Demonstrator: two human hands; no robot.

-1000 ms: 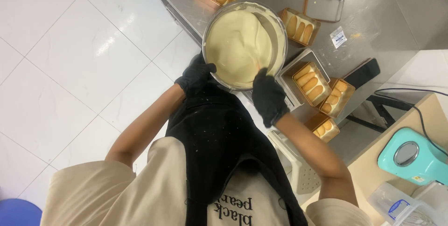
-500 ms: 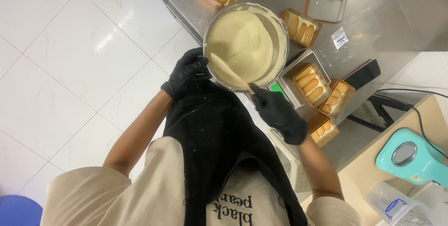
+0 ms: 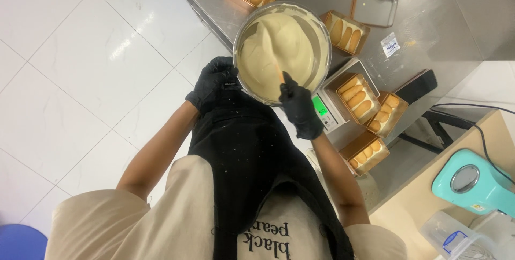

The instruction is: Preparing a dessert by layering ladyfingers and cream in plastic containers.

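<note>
Steel bowl (image 3: 317, 39) of pale batter — orange-handled spatula (image 3: 270, 45) inside

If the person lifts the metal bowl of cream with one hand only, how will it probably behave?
The metal bowl looks nearly full of pale cream, so probably heavy. The left hand grips just its rim, so it may tilt. Thick cream likely shifts slowly while the right hand stirs.

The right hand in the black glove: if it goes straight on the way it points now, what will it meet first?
The right hand points up and slightly left in the picture, over the rim of the round metal bowl. It would probably first meet the pale cream batter inside that bowl, though depth is hard to judge from above.
</note>
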